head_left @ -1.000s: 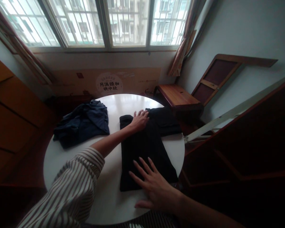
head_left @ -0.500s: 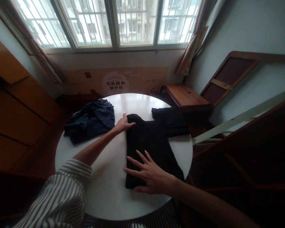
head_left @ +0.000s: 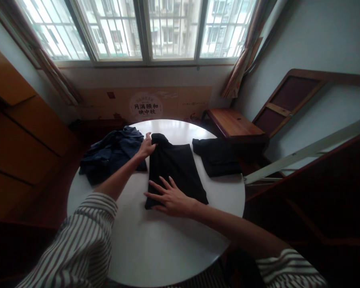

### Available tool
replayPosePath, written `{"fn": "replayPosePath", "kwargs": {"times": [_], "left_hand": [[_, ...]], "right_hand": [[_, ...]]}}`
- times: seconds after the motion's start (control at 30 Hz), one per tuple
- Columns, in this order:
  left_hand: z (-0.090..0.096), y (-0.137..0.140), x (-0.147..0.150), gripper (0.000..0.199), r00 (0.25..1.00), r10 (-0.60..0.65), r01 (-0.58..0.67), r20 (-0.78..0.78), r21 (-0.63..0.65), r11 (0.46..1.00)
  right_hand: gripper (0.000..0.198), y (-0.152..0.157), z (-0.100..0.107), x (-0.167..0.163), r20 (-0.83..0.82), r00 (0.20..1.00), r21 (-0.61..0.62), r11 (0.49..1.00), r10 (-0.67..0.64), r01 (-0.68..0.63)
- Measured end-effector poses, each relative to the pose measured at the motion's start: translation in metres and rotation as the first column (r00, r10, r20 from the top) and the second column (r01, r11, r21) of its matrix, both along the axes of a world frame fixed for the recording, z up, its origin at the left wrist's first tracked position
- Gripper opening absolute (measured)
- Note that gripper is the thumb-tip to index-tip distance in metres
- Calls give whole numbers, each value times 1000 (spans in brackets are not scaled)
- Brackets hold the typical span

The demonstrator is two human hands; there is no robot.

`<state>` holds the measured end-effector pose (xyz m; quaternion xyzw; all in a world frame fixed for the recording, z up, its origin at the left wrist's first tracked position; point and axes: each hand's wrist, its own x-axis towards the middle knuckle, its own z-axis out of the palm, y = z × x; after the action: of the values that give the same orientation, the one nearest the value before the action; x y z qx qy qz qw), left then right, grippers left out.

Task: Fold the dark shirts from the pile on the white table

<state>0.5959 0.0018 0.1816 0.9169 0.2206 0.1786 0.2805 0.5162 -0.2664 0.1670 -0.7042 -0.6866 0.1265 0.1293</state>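
A folded black garment (head_left: 177, 164) lies on the white round table (head_left: 168, 248), a raised, collar-like band at its far left corner. My left hand (head_left: 147, 147) pinches that corner, thumb on top and the other fingers along the edge. Spread wide and flat, my right hand (head_left: 171, 198) presses on the garment's near left part. To the right is a second folded black garment (head_left: 217, 158), separated by a strip of bare tabletop. A rumpled dark blue pile of clothing (head_left: 112, 154) sits on the left, partly behind my left forearm.
Beyond the table stand a wooden stool (head_left: 234, 122) and a printed cardboard panel (head_left: 168, 102) under the barred window. A brown cabinet (head_left: 21, 148) is at the left. On the right, a pale diagonal bar (head_left: 303, 150) comes close to the table's rim.
The black garment has slid left and away from me with both hands on it. A gap now shows between it and the folded black garment on the right.
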Motion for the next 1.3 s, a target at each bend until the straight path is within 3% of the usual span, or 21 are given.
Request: {"fn": "replayPosePath", "kwargs": {"times": [0.13, 0.2, 0.27, 0.33, 0.4, 0.5, 0.7, 0.77, 0.83, 0.97, 1.07, 1.2, 1.3], "left_hand": [[11, 6, 7, 63, 994, 83, -73, -71, 124, 990], [13, -13, -6, 54, 998, 53, -43, -34, 255, 966], [11, -45, -32, 33, 992, -130, 120, 3, 359, 926], [7, -83, -64, 16, 906, -420, 408, -54, 373, 833], [1, -115, -95, 29, 779, -600, 620, -180, 360, 697], [-9, -143, -125, 47, 690, -658, 719, -300, 389, 576], [-28, -150, -132, 21, 609, -687, 764, -396, 525, 375], [-30, -153, -131, 17, 588, -703, 770, -400, 544, 334], [-28, -156, -135, 16, 598, -703, 755, -386, 564, 333], [-18, -150, -165, 21, 672, -667, 691, -321, 596, 409], [-12, -130, -203, 27, 747, -589, 639, -309, 582, 504], [-9, -104, -239, 30, 843, -354, 531, -406, 521, 668], [-9, -99, -243, 28, 848, -219, 461, -483, 469, 754]], "right_hand": [[58, 20, 17, 25, -169, 985, 118, 991, -39, 59], [47, 21, 31, 52, -311, 935, 190, 952, -172, 238], [40, 20, 44, 89, -380, 824, 194, 835, -420, 515], [35, 20, 51, 132, -362, 681, 152, 681, -636, 717], [29, 24, 49, 171, -338, 610, 96, 619, -717, 780], [27, 36, 36, 207, -310, 575, -10, 607, -757, 795], [18, 55, 19, 223, -224, 586, -20, 605, -779, 796], [20, 55, 20, 224, -191, 593, 7, 603, -782, 798], [23, 52, 22, 223, -148, 601, 31, 604, -785, 797], [28, 50, 27, 208, -47, 637, 107, 630, -769, 769], [31, 65, 35, 188, 4, 711, 163, 702, -703, 693], [28, 110, 48, 165, 19, 841, 88, 838, -541, 538], [42, 146, 50, 153, 39, 868, -7, 869, -494, 495]]}}
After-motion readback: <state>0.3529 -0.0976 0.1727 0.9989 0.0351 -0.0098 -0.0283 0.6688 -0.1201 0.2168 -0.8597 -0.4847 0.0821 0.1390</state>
